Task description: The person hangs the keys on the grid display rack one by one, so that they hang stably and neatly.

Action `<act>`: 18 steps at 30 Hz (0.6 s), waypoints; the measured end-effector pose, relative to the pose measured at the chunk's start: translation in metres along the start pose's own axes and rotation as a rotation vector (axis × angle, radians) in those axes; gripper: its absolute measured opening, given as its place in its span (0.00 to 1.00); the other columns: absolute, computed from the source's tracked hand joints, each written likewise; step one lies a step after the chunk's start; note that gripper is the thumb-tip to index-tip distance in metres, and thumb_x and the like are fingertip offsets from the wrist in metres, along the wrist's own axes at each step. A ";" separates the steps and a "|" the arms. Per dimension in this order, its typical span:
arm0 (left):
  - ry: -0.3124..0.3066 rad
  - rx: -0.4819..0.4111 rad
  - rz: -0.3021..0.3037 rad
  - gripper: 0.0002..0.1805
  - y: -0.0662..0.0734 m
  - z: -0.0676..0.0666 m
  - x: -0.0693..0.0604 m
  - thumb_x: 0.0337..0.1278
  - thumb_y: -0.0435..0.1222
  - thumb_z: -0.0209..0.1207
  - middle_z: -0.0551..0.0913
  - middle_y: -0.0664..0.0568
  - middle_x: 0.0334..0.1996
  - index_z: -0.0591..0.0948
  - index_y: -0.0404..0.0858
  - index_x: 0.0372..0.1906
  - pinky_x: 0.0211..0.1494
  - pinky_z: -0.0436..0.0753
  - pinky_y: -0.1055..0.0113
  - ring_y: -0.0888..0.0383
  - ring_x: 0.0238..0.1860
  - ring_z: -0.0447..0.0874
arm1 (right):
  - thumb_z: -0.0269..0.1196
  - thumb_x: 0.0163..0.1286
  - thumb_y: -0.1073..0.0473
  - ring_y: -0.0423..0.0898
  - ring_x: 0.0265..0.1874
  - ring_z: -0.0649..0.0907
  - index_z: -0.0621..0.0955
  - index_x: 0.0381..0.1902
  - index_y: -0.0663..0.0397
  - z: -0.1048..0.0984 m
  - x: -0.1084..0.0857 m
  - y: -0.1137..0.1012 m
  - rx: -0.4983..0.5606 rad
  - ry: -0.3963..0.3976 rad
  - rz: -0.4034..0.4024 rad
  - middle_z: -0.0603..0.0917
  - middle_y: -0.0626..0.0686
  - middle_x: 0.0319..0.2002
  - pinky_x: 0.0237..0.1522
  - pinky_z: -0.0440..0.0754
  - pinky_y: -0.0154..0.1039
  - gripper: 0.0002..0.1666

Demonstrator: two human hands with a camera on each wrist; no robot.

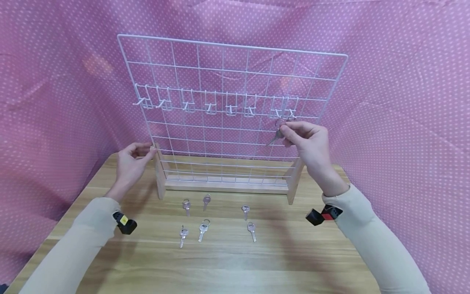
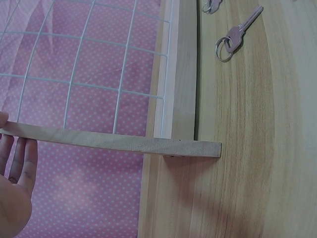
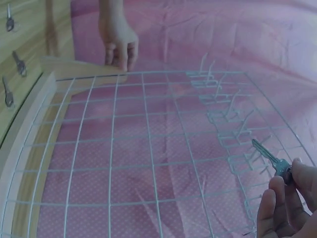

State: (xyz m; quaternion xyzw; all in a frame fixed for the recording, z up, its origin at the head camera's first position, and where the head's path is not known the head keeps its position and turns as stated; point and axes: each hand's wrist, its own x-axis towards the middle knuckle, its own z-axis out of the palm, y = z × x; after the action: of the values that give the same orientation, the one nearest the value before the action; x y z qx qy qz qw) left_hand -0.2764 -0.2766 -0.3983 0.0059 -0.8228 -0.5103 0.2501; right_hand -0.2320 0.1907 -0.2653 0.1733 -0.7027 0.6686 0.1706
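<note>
Pinches key [image 1: 276, 136] in right hand [image 1: 310, 143], just beneath hooks [image 1: 278, 113]; pinches side post [image 1: 160, 175] in left hand [image 1: 132, 161]. Appears early in hanging: has six loose keys [image 1: 203, 229] left on tabletop [image 1: 220, 269], below and between both hands.

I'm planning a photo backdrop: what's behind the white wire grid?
Pink dotted cloth and, low down, part of the wooden tabletop show through the grid. In the head view, the right hand covers a patch there.

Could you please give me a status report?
Left hand gripping wooden upright. Right hand pinching a key near white hooks. Nothing visibly in the way.
</note>
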 end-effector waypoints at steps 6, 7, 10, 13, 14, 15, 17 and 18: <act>-0.002 0.001 0.006 0.22 0.000 -0.001 0.000 0.67 0.42 0.70 0.80 0.82 0.33 0.85 0.30 0.56 0.42 0.81 0.90 0.77 0.38 0.79 | 0.70 0.72 0.65 0.35 0.22 0.87 0.91 0.36 0.49 0.003 0.006 -0.001 0.082 0.028 0.005 0.93 0.42 0.29 0.34 0.91 0.28 0.06; -0.001 -0.002 0.006 0.22 0.000 0.000 0.000 0.67 0.42 0.70 0.80 0.82 0.33 0.85 0.30 0.56 0.42 0.81 0.90 0.77 0.38 0.79 | 0.70 0.72 0.65 0.35 0.22 0.87 0.91 0.36 0.49 0.004 0.006 -0.001 0.092 0.035 0.007 0.93 0.43 0.29 0.34 0.91 0.29 0.06; 0.002 -0.004 0.007 0.22 0.000 0.000 -0.001 0.67 0.42 0.71 0.80 0.82 0.32 0.85 0.30 0.56 0.42 0.81 0.90 0.77 0.37 0.79 | 0.70 0.71 0.65 0.35 0.21 0.87 0.91 0.35 0.48 0.006 0.009 0.002 0.102 0.058 0.013 0.93 0.43 0.28 0.33 0.91 0.29 0.07; 0.003 -0.009 0.007 0.22 0.001 0.000 -0.001 0.67 0.42 0.71 0.80 0.83 0.32 0.85 0.30 0.55 0.41 0.81 0.90 0.77 0.37 0.79 | 0.70 0.71 0.65 0.35 0.21 0.87 0.91 0.33 0.45 0.008 0.010 0.006 0.101 0.069 0.028 0.93 0.43 0.28 0.32 0.91 0.29 0.09; 0.003 -0.009 0.008 0.22 0.001 0.000 -0.001 0.67 0.42 0.70 0.80 0.83 0.32 0.85 0.29 0.55 0.41 0.81 0.90 0.77 0.37 0.80 | 0.70 0.71 0.66 0.35 0.21 0.87 0.91 0.33 0.44 0.009 0.011 0.007 0.101 0.069 0.032 0.93 0.43 0.28 0.32 0.91 0.29 0.10; 0.004 -0.011 0.008 0.22 0.001 0.000 -0.001 0.67 0.42 0.70 0.80 0.83 0.32 0.85 0.29 0.56 0.42 0.81 0.90 0.77 0.37 0.80 | 0.70 0.72 0.66 0.35 0.21 0.87 0.91 0.33 0.44 0.009 0.011 0.008 0.100 0.068 0.035 0.93 0.42 0.28 0.32 0.91 0.29 0.10; 0.004 -0.014 0.009 0.22 0.001 0.000 -0.002 0.67 0.41 0.70 0.80 0.83 0.32 0.85 0.29 0.56 0.42 0.82 0.89 0.77 0.37 0.80 | 0.69 0.72 0.66 0.35 0.21 0.87 0.91 0.33 0.45 0.009 0.012 0.010 0.106 0.062 0.039 0.93 0.42 0.28 0.31 0.91 0.30 0.10; 0.004 -0.017 0.009 0.22 0.001 0.000 -0.002 0.67 0.41 0.70 0.80 0.83 0.32 0.84 0.29 0.56 0.42 0.82 0.89 0.77 0.37 0.80 | 0.69 0.72 0.66 0.35 0.21 0.87 0.91 0.34 0.45 0.009 0.013 0.011 0.107 0.059 0.039 0.93 0.42 0.29 0.32 0.91 0.30 0.10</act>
State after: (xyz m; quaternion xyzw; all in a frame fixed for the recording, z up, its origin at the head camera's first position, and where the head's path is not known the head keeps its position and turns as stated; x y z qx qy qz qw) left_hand -0.2744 -0.2758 -0.3977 0.0008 -0.8180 -0.5161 0.2541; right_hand -0.2487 0.1823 -0.2696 0.1485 -0.6640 0.7131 0.1686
